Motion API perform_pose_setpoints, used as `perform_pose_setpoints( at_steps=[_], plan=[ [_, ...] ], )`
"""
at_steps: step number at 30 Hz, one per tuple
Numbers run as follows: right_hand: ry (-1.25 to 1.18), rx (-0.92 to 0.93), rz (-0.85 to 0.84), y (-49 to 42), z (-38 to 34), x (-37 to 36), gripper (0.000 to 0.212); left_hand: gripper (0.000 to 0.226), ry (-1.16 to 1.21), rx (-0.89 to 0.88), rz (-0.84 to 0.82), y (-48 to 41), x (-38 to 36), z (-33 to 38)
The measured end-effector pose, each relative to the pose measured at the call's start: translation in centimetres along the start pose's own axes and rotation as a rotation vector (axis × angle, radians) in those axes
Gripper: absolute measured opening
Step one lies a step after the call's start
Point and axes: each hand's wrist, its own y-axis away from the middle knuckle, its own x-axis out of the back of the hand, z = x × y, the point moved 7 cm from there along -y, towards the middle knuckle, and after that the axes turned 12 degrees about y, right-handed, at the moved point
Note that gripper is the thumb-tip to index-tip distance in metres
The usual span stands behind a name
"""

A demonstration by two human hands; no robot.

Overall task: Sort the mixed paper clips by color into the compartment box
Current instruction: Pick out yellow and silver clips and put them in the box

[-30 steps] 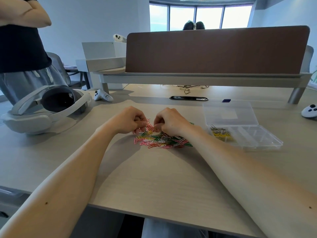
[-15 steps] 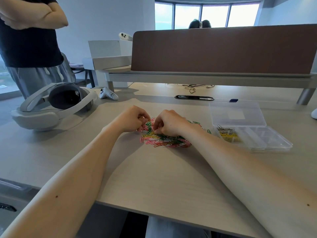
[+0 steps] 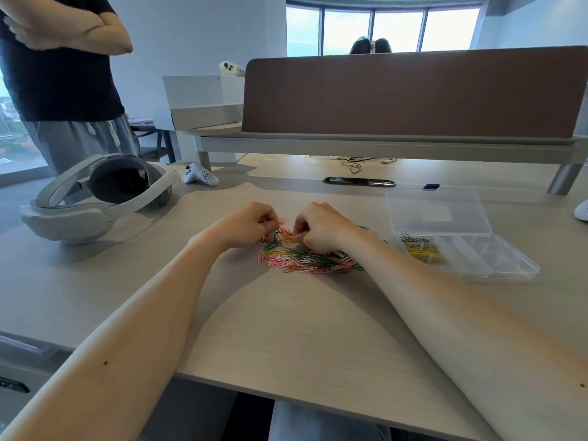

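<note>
Headset (image 3: pixel 95 198): white, on the counter (image 3: pixel 286 329) at far left, well apart from the work and no part of the task.
Left hand (image 3: pixel 251 226): my fingers are curled tight, tips down in the far left edge of the clips. I cannot tell whether they have one pinched.
Mixed pile (image 3: pixel 305 259): pink, green, white, yellow and orange paper clips, tangled in one loose heap on the counter between and just beneath my hands. This is the unsorted remainder.
Right hand (image 3: pixel 321 229): my fingers are curled, with thumb and forefinger closed in a pinch on what looks like a yellow clip (image 3: pixel 288 239) at the top of the pile.
Compartment box (image 3: pixel 496 259): clear plastic, lid laid back, near the pile on its right.
Yellow heap (image 3: pixel 423 249): yellow clips in the box's nearest left compartment. The other compartments that I can see look bare.
Progress: early, by my judgement. One colour is partly moved over, yellow clips remain in the pile, and every other colour is yet to be sorted.
</note>
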Motion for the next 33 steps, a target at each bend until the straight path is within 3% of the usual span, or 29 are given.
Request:
perform_pose_setpoints(
  at_steps=[10, 17, 28, 33],
  plan=[
    [-0.05, -0.017, -0.019, 0.3, 1.1, 0.1, 0.011, 0.029, 0.312, 0.122, 0.067, 0.3, -0.2, 0.1],
    [-0.05, -0.042, -0.025, 2.6, 4.1, 3.6, 0.01, 0.03, 0.339, 0.022, -0.015, -0.2, -1.2, 2.2],
    [0.138, -0.199, -0.194, 9.7, 15.0, 8.6, 0.021, 0.021, -0.023, -0.323, -0.29, -1.3, -10.1, 15.6],
    [0.203, -0.222, -0.21, 10.8, 16.1, 7.5, 0.004, 0.023, -0.1, -0.365, -0.336, -2.8, -14.0, 17.3]
  ],
)
